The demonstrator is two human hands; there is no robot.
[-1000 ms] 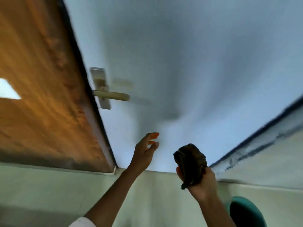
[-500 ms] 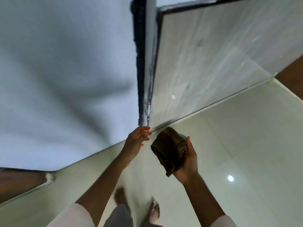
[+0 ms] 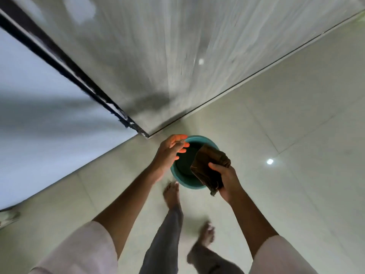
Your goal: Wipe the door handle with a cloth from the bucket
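A teal bucket (image 3: 178,177) stands on the pale tiled floor near a wall corner. My right hand (image 3: 227,178) is shut on a folded dark brown cloth (image 3: 209,167), held over the bucket's right side. My left hand (image 3: 169,153) hovers open, fingers apart, above the bucket's left rim and holds nothing. The door handle is out of view.
A grey marbled wall panel (image 3: 177,56) and a white wall (image 3: 39,115) meet at a dark vertical strip (image 3: 79,76) just behind the bucket. My bare feet (image 3: 171,194) stand on the floor right in front of the bucket. Glossy tiles (image 3: 296,135) stretch to the right.
The view has swung from the door and its handle down to the floor. The bucket has come fully into view under both hands. The cloth stays in my right hand.
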